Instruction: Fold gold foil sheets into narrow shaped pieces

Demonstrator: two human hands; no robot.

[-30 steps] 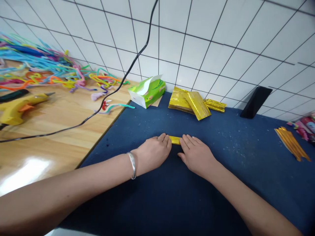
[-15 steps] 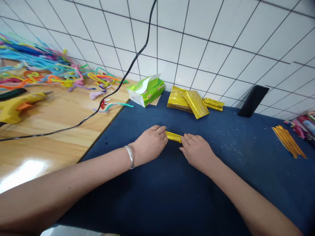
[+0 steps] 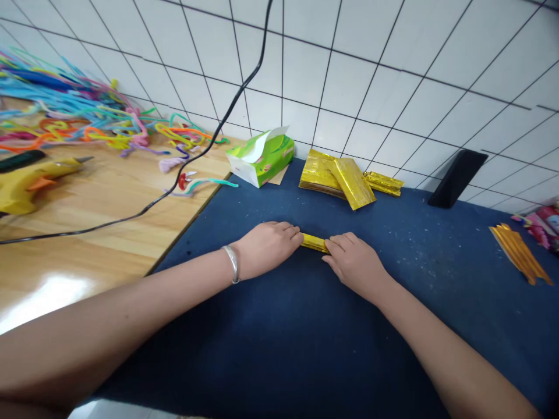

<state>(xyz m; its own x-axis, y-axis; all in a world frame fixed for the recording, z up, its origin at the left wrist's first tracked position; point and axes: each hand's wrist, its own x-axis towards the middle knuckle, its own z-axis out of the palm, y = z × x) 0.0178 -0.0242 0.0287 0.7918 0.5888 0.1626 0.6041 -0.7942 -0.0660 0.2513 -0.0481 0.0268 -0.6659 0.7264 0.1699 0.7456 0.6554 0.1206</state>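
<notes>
A narrow folded strip of gold foil paper (image 3: 314, 242) lies on the dark blue mat (image 3: 279, 337), its middle showing between my hands. Over its left end, my left hand (image 3: 271, 249), with a silver bangle at the wrist, has its fingers closed together. My right hand (image 3: 356, 265) grips the other end, thumb toward me and fingers on top. Both ends of the strip are hidden under the fingers. Beyond my hands, against the wall, lie a stack of gold foil paper (image 3: 321, 171), a loose gold sheet on it, and a folded gold piece (image 3: 384, 183).
A green tissue pack (image 3: 273, 157) stands behind my left hand. At right are a black phone (image 3: 457, 177) leaning on the tiles and folded gold strips (image 3: 519, 253). The wooden table (image 3: 122, 186) holds colourful pipe cleaners (image 3: 65, 93) and a yellow glue gun (image 3: 26, 183), crossed by a black cable (image 3: 227, 113).
The view has shifted slightly, so most things sit a little further right. Both hands stay on the gold strip; the left hand's fingers look slightly straighter, and a fold line shows along the strip.
</notes>
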